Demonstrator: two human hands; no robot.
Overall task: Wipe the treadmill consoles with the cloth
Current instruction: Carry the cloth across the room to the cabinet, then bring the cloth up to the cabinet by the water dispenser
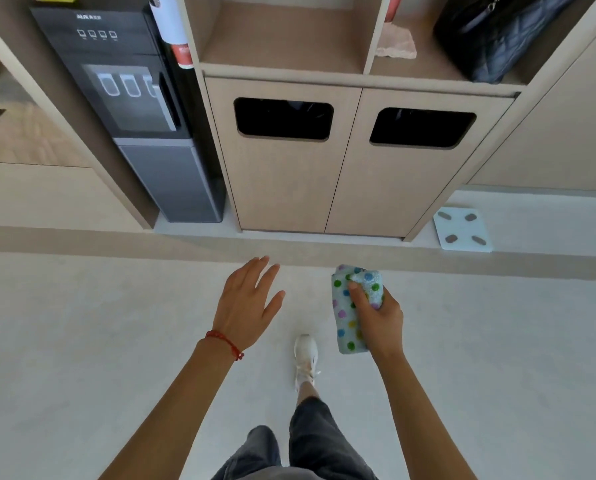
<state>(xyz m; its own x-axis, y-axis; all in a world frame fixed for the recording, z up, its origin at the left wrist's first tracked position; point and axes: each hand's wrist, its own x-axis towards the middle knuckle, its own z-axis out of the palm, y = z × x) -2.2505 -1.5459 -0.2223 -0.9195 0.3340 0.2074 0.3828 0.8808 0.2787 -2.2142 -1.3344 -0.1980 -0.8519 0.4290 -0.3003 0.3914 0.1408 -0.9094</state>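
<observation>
My right hand (pixel 381 322) is closed around a folded light-blue cloth (pixel 347 320) with coloured dots, held above the pale floor in the lower middle of the view. My left hand (pixel 246 303) hovers to the left of it, palm down, fingers spread, holding nothing; a red string bracelet sits on its wrist. No treadmill or console is in view.
Ahead stands a beige cabinet (pixel 345 188) with two dark bin openings and open shelves above holding a black quilted bag (pixel 497 36). A black water dispenser (pixel 144 116) stands at its left. A white bathroom scale (pixel 463 230) lies on the floor at right. My white shoe (pixel 305 358) steps forward.
</observation>
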